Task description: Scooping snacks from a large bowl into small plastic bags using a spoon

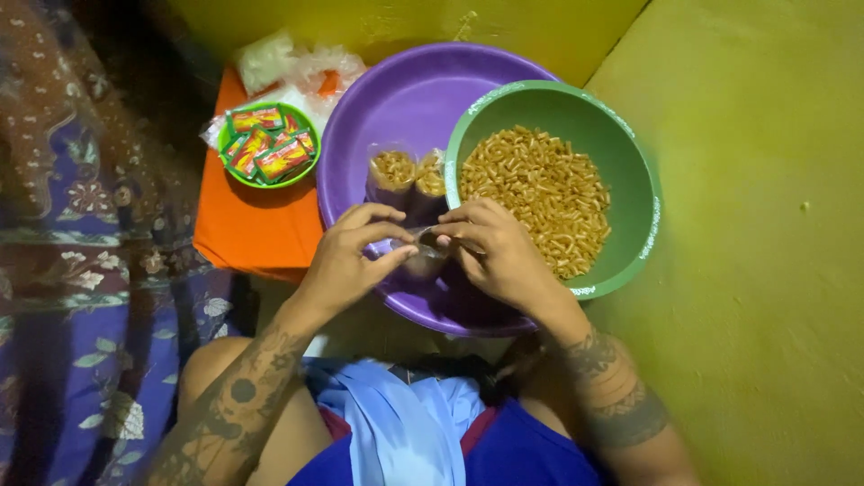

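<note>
A patterned cloth (81, 252) in purple, brown and white hangs down the left side, and the yellow-green floor (765, 270) spreads out to the right. Between them sits a big purple basin (396, 99), tipped a little toward the person, with a green bowl (630, 171) resting on its right edge and heaped with short golden fried sticks (540, 193). To the left of the basin is an orange surface (252, 225); on it stands a small green dish (270, 144) full of red-and-green sachets, and behind that lies a heap of clear plastic bags (288, 67). Inside the basin, just above the hands, two filled clear packets (409, 175) of the same sticks stand side by side, touching. Both tattooed forearms come up from below and meet over the basin's near side. The left hand (346, 261) and the right hand (495, 252) pinch a small clear packet (423, 247) between them, thumbs and forefingers closed on its top edge, the other fingers curled loosely.
</note>
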